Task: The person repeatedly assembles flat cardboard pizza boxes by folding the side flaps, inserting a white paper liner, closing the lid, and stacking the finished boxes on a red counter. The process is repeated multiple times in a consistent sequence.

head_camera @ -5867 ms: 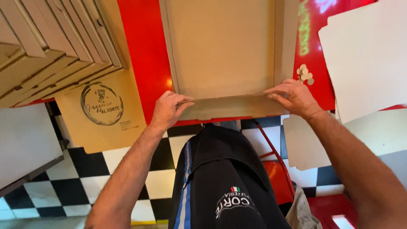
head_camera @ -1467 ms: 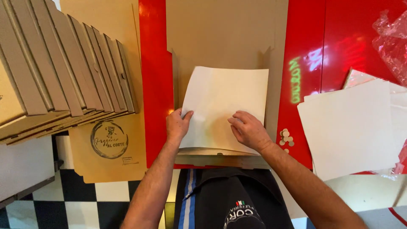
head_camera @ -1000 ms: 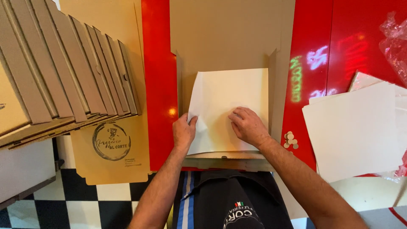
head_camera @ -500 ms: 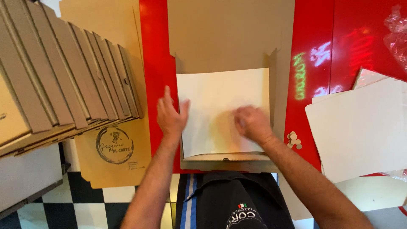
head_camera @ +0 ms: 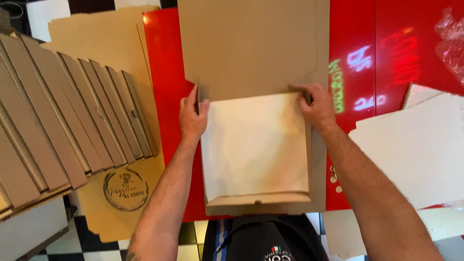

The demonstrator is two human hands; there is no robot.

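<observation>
Cardboard of an open brown box [head_camera: 251, 53] lay flat on the red tabletop [head_camera: 166, 72], its lid stretching away from the person and its near wall folded up at the tabletop's edge. Inside the base lay a pale paper sheet [head_camera: 253, 145], covering almost all of the floor of the box.

At the box's left side, the left hand [head_camera: 192, 116] stood with its fingers [head_camera: 194, 94] pinched on the upright left flap, thumb resting at the sheet's far left corner. At the far right corner, the right hand [head_camera: 315, 106] curled its fingers [head_camera: 299, 89] over the right flap where it met the lid, gripping the cardboard; the palm lay just beside the sheet's edge.

To the left, a row of folded boxes [head_camera: 63, 125] leaned one upon another, over a flat cardboard blank [head_camera: 125, 193] bearing a round dark stamp. To the right, a stack of white sheets [head_camera: 415, 150] rested on the tabletop, well apart from the box. Coloured glowing reflections showed on the red surface between the box and that stack. Crinkled clear plastic [head_camera: 452, 41] sat at the far right corner. Below, a dark apron [head_camera: 263, 239] and a black-and-white chequered floor [head_camera: 82, 246] were in view.
</observation>
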